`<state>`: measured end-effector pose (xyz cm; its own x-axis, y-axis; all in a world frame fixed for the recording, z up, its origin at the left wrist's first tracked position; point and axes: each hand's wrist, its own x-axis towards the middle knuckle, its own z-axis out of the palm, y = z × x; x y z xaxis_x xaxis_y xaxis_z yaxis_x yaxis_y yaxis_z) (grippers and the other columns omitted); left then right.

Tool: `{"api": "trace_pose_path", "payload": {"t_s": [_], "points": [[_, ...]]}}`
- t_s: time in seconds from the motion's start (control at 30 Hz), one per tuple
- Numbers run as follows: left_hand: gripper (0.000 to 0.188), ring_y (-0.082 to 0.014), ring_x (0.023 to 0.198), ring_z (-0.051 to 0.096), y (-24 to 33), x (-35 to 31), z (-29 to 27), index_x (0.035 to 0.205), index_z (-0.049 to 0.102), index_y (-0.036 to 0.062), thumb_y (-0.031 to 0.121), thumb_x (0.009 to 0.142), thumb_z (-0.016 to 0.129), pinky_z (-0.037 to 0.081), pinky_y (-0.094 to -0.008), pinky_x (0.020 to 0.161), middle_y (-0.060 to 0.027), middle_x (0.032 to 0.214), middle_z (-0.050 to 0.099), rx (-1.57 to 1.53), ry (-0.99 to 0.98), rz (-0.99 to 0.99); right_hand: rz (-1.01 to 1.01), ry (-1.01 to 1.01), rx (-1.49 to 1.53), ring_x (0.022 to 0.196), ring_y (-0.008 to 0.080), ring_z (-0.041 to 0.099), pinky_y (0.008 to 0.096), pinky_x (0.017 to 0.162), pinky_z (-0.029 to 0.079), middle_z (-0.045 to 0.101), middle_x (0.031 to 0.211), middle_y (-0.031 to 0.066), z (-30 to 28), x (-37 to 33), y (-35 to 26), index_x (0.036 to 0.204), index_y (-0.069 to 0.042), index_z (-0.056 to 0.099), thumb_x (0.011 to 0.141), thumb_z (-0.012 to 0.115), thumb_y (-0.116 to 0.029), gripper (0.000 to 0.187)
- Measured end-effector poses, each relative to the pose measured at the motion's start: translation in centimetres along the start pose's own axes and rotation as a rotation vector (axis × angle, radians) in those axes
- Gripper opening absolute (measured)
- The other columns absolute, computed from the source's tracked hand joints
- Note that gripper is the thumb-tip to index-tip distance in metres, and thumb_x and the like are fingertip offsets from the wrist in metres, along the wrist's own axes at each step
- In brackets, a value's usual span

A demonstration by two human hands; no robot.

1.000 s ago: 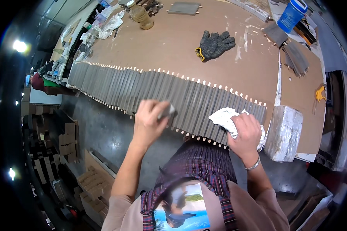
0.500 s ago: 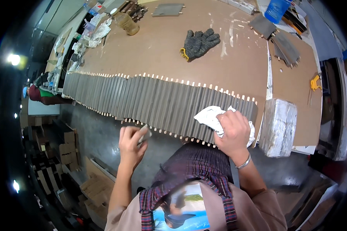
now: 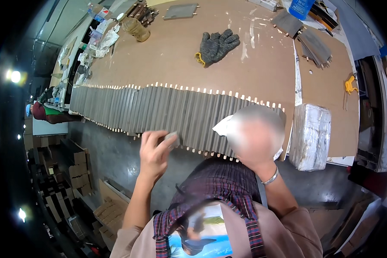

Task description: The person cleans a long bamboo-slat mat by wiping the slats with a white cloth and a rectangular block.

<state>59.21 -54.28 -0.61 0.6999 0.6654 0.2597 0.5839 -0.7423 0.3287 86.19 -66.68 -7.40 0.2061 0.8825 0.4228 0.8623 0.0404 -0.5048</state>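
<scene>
A long row of grey wooden slats (image 3: 159,109) with pale peg ends lies side by side along the near edge of the table. My left hand (image 3: 155,150) is closed, pinching a small pale grey pad (image 3: 171,138) at the near ends of the slats. At the row's right end, my right hand (image 3: 258,146) rests over a white cloth (image 3: 222,127), which pokes out on both sides of it. A round blur hides most of that hand's fingers.
A dark knitted glove (image 3: 217,47) lies mid-table. A wrapped white block (image 3: 310,137) stands to the right, near a yellow-handled tool (image 3: 351,85). Loose grey panels (image 3: 314,47) and a blue container (image 3: 301,7) are far right. A jar (image 3: 134,28) stands far left.
My left hand has moved right and slightly away from me with the pad, up to the slats' near ends. My right hand stays on the cloth, shifted slightly left in view.
</scene>
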Motion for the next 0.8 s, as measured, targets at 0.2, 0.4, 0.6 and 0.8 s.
{"api": "trace_pose_path", "payload": {"t_s": [0.2,0.4,0.6,0.8], "points": [[0.043,-0.0319,0.097,0.058,-0.3,2.4,-0.1,0.109,0.074,0.0100,-0.009,0.071,0.066,0.052,-0.0418,0.081,-0.0112,0.106,0.064,0.022,-0.020,0.039,0.014,0.026,0.047,0.103,0.0335,0.062,0.0484,0.093,0.047,0.067,0.108,0.0111,-0.1,0.3,0.1,0.101,-0.011,0.073,0.074,0.071,-0.011,0.027],[0.045,-0.0331,0.099,0.058,-0.9,3.7,1.4,0.110,0.072,0.0096,-0.009,0.069,0.065,0.051,-0.0428,0.083,-0.0114,0.106,0.064,-0.016,0.003,0.077,0.002,0.011,0.020,0.101,0.0333,0.061,0.0494,0.091,0.046,0.066,0.109,0.0119,0.0,0.1,-0.2,0.105,-0.011,0.073,0.075,0.072,-0.014,0.030],[0.044,-0.0336,0.099,0.058,-1.1,3.5,0.8,0.111,0.071,0.0079,-0.005,0.069,0.068,0.050,-0.0442,0.086,-0.0122,0.107,0.064,-0.021,-0.062,0.116,-0.012,-0.002,-0.018,0.106,0.0328,0.062,0.0476,0.094,0.049,0.066,0.114,0.0127,-0.3,0.4,0.3,0.115,-0.007,0.068,0.085,0.071,-0.023,0.034],[0.046,-0.0326,0.097,0.059,-0.4,-4.9,-1.9,0.110,0.072,0.0070,-0.003,0.065,0.073,0.050,-0.0416,0.084,-0.0119,0.103,0.065,-0.071,-0.048,-0.063,-0.030,0.036,-0.005,0.109,0.0324,0.062,0.0483,0.096,0.048,0.066,0.116,0.0125,0.3,-0.1,0.2,0.118,-0.006,0.067,0.085,0.072,-0.023,0.038]]}}
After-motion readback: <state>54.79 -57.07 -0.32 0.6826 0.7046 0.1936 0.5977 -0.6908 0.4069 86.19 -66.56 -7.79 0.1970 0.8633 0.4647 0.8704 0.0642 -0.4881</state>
